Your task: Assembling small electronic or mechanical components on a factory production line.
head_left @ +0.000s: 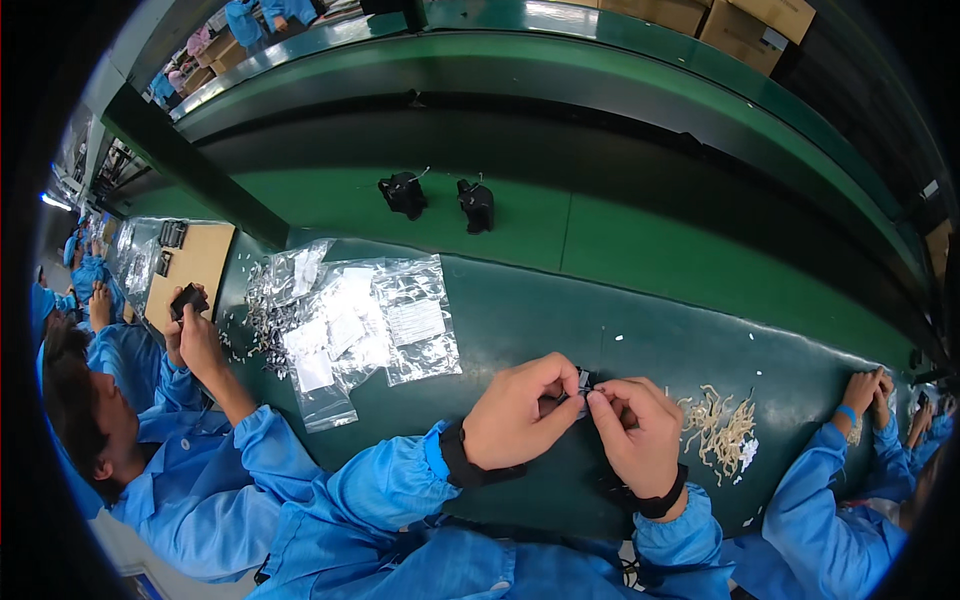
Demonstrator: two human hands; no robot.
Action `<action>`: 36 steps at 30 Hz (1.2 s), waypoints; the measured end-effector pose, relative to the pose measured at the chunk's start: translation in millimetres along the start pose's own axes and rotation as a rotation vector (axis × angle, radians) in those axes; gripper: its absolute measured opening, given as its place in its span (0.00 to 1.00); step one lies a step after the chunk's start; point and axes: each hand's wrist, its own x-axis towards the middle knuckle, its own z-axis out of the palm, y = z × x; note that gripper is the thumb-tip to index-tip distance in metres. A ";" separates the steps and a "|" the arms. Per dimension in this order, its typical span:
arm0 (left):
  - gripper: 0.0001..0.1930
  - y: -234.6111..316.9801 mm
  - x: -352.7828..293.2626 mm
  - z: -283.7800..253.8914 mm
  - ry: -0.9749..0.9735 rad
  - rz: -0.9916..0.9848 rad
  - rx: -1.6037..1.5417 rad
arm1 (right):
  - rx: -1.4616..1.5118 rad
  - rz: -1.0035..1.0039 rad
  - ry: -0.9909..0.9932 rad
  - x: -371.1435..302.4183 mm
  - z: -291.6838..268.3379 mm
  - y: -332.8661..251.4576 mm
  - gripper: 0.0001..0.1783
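Even overhead light, sharp centre, fisheye-bent dark rim.

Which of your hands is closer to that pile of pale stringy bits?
Right. The right hand sits just beside the pile of pale ties; the left hand is farther off, on the right hand's other side.

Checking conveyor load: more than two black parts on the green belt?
No, only two black parts sit side by side on the green belt.

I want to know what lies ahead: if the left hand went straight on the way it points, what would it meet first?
The small dark part, pinched at its fingertips, then the right hand just beyond.
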 end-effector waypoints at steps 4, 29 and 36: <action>0.07 1.1 0.2 2.9 -0.002 0.054 -0.057 | -0.183 -0.219 0.094 -1.0 0.3 -3.4 0.09; 0.07 6.7 1.0 0.5 0.047 0.218 0.198 | -0.001 -0.031 -0.012 -0.1 -9.8 -7.9 0.09; 0.07 12.3 0.8 0.5 0.031 0.146 0.202 | -0.038 -0.065 0.057 -0.6 -8.2 -5.7 0.05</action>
